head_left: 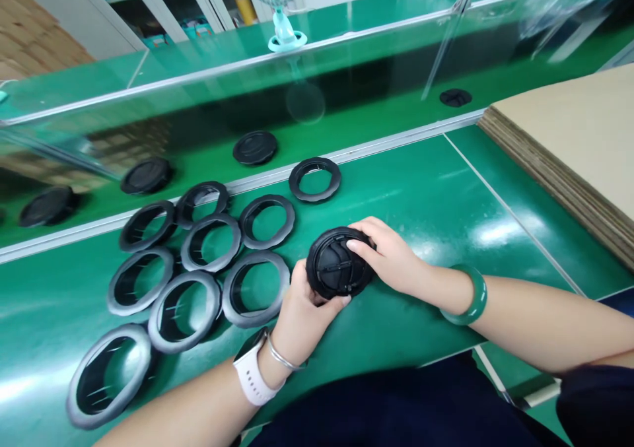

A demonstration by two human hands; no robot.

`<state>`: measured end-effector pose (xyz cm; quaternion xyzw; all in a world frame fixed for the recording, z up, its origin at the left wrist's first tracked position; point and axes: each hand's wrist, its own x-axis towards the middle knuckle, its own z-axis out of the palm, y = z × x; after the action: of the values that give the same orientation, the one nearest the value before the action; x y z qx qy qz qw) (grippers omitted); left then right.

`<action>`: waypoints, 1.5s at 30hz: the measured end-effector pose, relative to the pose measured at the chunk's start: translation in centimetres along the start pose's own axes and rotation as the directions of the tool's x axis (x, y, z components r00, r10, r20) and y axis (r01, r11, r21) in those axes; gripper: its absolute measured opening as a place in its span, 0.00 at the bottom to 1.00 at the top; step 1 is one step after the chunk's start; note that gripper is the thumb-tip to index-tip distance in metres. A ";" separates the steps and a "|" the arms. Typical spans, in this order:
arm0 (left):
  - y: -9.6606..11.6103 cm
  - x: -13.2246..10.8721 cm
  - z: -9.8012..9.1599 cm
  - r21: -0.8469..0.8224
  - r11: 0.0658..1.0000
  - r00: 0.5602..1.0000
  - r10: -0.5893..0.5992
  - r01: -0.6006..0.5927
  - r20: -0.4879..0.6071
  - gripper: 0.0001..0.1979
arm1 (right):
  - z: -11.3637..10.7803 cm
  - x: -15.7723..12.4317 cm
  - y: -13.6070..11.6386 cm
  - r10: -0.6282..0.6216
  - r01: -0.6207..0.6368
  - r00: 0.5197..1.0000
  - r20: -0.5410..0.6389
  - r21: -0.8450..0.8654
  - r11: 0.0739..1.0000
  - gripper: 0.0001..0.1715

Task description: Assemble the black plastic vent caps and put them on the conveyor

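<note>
Both my hands hold one round black plastic cap [333, 265] just above the green bench [436, 189]. My left hand [304, 308], with a white watch and a thin bracelet at the wrist, grips its lower left edge. My right hand [391, 255], with a green bangle on the wrist, presses on its right side with curled fingers. Several black rings [255, 287] lie flat in rows to the left of my hands. One more ring [315, 178] lies apart near the metal rail.
Beyond the rail [376, 146] several black caps [255, 147] rest on a green belt under a clear guard. A stack of cardboard sheets [574, 150] fills the right side. A small teal fan [282, 11] stands at the back.
</note>
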<state>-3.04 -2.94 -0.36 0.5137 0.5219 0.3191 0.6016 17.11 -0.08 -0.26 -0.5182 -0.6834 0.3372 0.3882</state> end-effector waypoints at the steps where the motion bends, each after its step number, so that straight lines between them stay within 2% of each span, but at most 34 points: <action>1: 0.0 -0.1 0.0 0.013 1.000 1.000 0.008 -0.008 0.007 0.34 | 0.1 0.1 0.1 0.024 -0.025 1.000 0.016 0.037 0.999 0.10; 4: -0.1 -0.3 -0.3 0.054 0.997 0.998 0.050 -0.052 0.037 0.41 | 0.5 0.1 0.2 0.041 -0.042 0.999 0.013 0.102 0.994 0.06; 11: -0.3 -0.3 -0.5 0.214 0.963 0.986 0.168 -0.164 -0.004 0.25 | 1.2 -0.3 -0.4 0.047 -0.040 0.998 -0.050 0.140 0.989 0.05; 17: 0.0 -0.1 -0.5 0.276 0.947 0.985 0.171 -0.162 -0.007 0.23 | 1.8 -0.4 -0.2 0.094 -0.085 0.988 -0.123 0.077 0.993 0.05; 19: 0.1 -0.1 -0.6 0.287 0.943 0.984 0.177 -0.167 -0.008 0.21 | 1.3 -0.2 -0.1 0.121 -0.114 0.990 -0.068 0.099 0.989 0.05; 21: 0.1 -0.1 -0.6 0.283 0.944 0.984 0.180 -0.170 -0.008 0.20 | 0.4 0.1 -0.2 0.132 -0.152 0.985 0.115 0.187 0.970 0.08; 23: 0.2 -0.1 -0.6 0.276 0.947 0.985 0.173 -0.166 -0.001 0.19 | -0.6 0.4 -0.3 0.101 -0.190 0.943 0.317 0.265 0.945 0.18; 25: 0.3 0.0 -0.7 0.268 0.949 0.986 0.167 -0.164 0.010 0.19 | -1.4 0.6 -0.3 0.073 -0.202 0.908 0.412 0.278 0.939 0.26; 28: 0.3 0.0 -0.7 0.270 0.949 0.987 0.161 -0.161 0.021 0.18 | -1.6 0.6 -0.4 0.086 -0.204 0.912 0.400 0.262 0.943 0.26; 34: 0.3 0.0 -0.6 0.273 0.951 0.989 0.150 -0.149 0.017 0.16 | -0.6 -0.1 -0.9 0.144 -0.235 0.938 0.317 0.271 0.933 0.22; 39: 0.3 0.0 -0.6 0.266 0.953 0.988 0.152 -0.148 0.006 0.16 | -0.2 -0.3 -1.3 0.195 -0.247 0.947 0.253 0.190 0.950 0.20; 42: 0.3 0.0 -0.6 0.272 0.950 0.988 0.156 -0.151 0.002 0.16 | -0.2 -0.1 -0.7 0.182 -0.244 0.943 0.279 0.206 0.947 0.20; 45: 0.3 -0.2 -0.6 0.192 0.967 0.985 0.170 -0.168 0.006 0.19 | -0.4 0.6 0.1 0.165 -0.303 0.917 0.364 0.365 0.880 0.23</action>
<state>-3.58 -2.84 0.02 0.6103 0.5077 0.3202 0.5170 17.40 0.55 -0.10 -0.4416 -0.5816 0.5993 0.3280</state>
